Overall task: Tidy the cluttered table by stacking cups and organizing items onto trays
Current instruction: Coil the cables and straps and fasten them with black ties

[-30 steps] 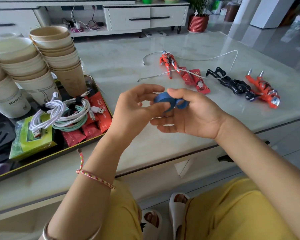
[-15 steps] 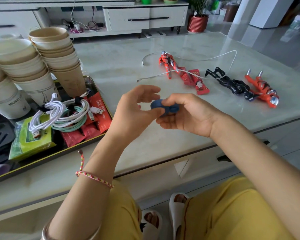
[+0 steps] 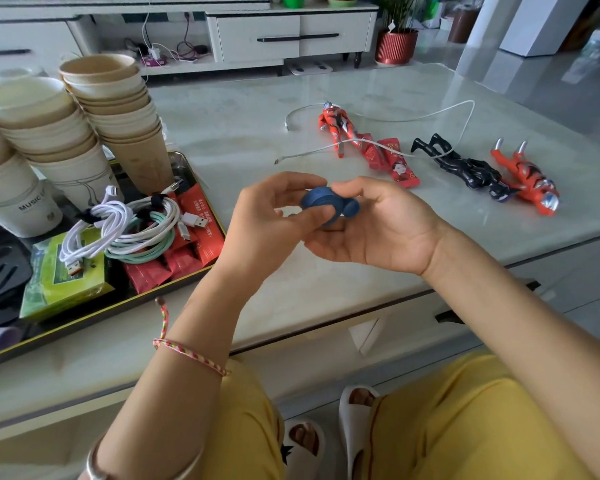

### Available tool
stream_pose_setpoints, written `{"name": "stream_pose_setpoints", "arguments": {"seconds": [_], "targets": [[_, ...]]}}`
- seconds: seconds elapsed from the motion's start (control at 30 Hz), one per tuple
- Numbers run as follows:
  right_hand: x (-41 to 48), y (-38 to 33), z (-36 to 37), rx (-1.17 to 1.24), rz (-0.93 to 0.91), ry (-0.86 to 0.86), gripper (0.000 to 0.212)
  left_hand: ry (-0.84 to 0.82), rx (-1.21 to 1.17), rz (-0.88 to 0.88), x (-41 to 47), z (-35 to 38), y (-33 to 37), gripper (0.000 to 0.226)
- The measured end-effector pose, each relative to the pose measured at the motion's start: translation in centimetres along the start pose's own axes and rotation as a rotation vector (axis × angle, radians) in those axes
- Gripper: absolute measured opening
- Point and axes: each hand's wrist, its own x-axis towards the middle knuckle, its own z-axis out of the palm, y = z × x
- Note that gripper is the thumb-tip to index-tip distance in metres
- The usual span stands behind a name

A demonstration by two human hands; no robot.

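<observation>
Both hands hold a coiled blue band above the table's near edge. My left hand pinches its left side with thumb and fingers. My right hand cradles it from the right, palm up, thumb on top. A dark tray at the left carries stacks of paper cups, bundled charging cables, red sachets and a green packet. On the bare table lie a loose white cable, a red toy figure, red sachets, a black figure and another red figure.
The marble table reaches to the far side, where a white cabinet and a red plant pot stand on the floor. My knees in yellow trousers and white slippers are below the table's front edge.
The blue band has been turned and wound tighter between the two hands. The hands stayed over the same spot; nothing on the table or tray moved.
</observation>
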Motion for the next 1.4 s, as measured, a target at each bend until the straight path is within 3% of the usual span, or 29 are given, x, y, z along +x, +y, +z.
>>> {"name": "stream_pose_setpoints", "arguments": {"seconds": [0.2, 0.43, 0.5, 0.63, 0.7, 0.83, 1.03, 1.13, 1.4], "targets": [[0.0, 0.0, 0.4, 0.186, -0.057, -0.058, 0.035, -0.012, -0.296, -0.07, 0.0, -0.3, 0.2, 0.022], [0.2, -0.2, 0.7, 0.145, -0.094, -0.057, 0.034, -0.041, -0.473, -0.09, 0.0, -0.1, 0.4, 0.019], [0.3, -0.3, 0.6, 0.092, -0.094, -0.022, 0.032, -0.033, -0.415, -0.065, 0.0, -0.1, 0.3, 0.021], [0.4, -0.2, 0.4, -0.27, -0.074, 0.208, 0.014, 0.032, 0.184, 0.071, 0.1, 0.3, -0.5, 0.029], [0.5, 0.0, 0.2, -0.423, -0.052, 0.29, 0.012, -0.002, 0.329, 0.097, 0.0, 0.5, -0.7, 0.027], [0.4, 0.2, 0.1, -0.546, 0.002, 0.337, 0.016, -0.058, 0.335, 0.077, 0.0, 0.6, -0.8, 0.019], [0.3, 0.0, 0.0, -0.426, 0.036, 0.292, 0.019, 0.027, 0.312, 0.01, 0.2, 0.3, -0.9, 0.018], [0.0, -0.1, -0.3, -0.476, 0.011, 0.291, 0.02, 0.047, 0.332, 0.012, 0.1, 0.4, -1.0, 0.017], [0.6, 0.6, 0.3, -0.851, -0.331, 0.62, 0.021, 0.112, 0.415, 0.033, 0.0, 0.7, -1.2, 0.014]]}}
